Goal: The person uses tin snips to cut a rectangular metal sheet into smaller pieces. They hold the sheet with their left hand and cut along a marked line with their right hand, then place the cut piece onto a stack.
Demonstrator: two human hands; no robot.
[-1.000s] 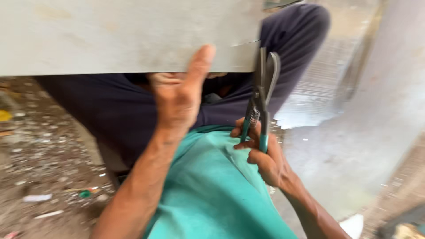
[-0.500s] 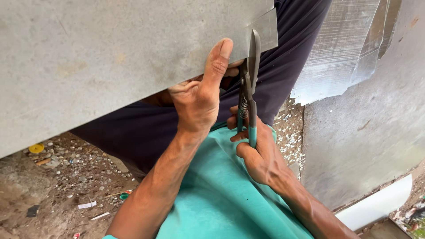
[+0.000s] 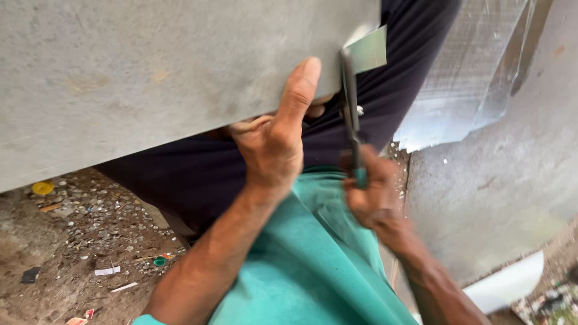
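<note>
A large grey metal sheet [image 3: 168,78] fills the upper left of the head view. My left hand [image 3: 274,138] grips its lower edge, thumb pressed flat on the face and fingers curled underneath. My right hand [image 3: 373,195], blurred, is shut on the green-handled tin snips [image 3: 351,114]. The snips point up, and their blades bite into the sheet's edge just right of my thumb. A narrow cut strip [image 3: 367,51] curls away to the right of the blades. My dark trousers and teal shirt lie below.
Another shiny metal sheet [image 3: 463,84] leans at the upper right beside a grey concrete surface [image 3: 500,180]. A white curved piece [image 3: 509,280] lies at the lower right. The dirt ground [image 3: 72,241] at the lower left is strewn with gravel, litter and a yellow cap [image 3: 42,188].
The snips have gone further into the sheet and the cut strip has lengthened and curled outward. My left thumb stays pressed on the sheet. The view has shifted slightly.
</note>
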